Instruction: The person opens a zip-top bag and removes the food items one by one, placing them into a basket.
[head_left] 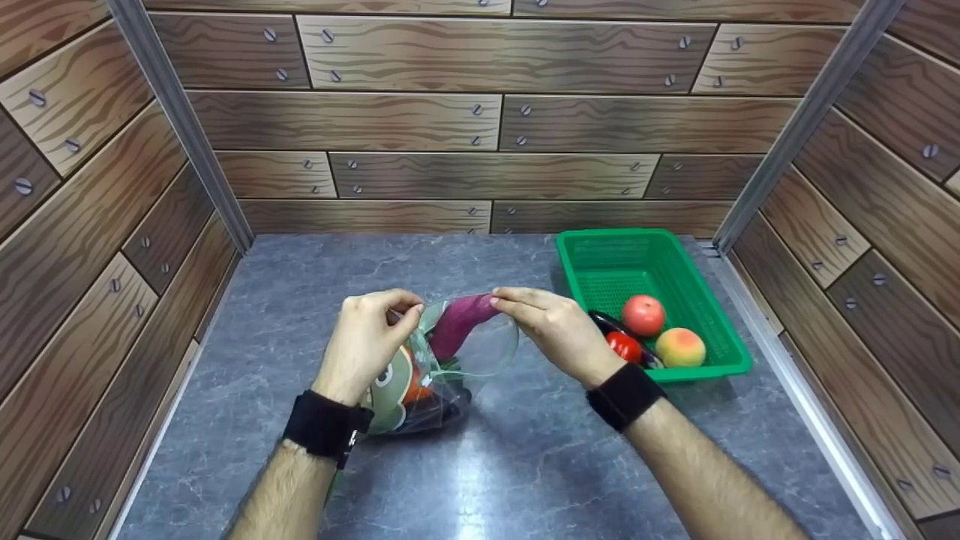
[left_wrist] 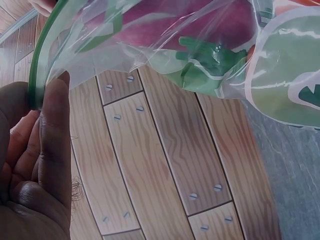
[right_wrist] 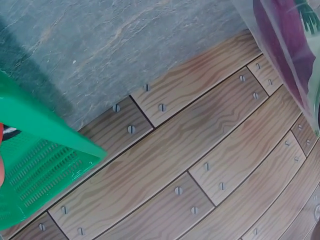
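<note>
Near seven o'clock from centre, a purple vegetable (head_left: 454, 325) slants into a bag (head_left: 391, 394) whose rim, best held taut, the left hand (head_left: 366, 335) pinches, while the right hand (head_left: 559, 330) touches the vegetable's end, grip unclear.

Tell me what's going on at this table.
A person's left hand pinches the edge of a clear bag, while the right hand touches the upper end of a purple vegetable at the bag's mouth. The bag rests on the gray table with other things inside. Nearby, a green basket holds a peach, a tomato, a pink-red fruit and an eggplant.
</note>
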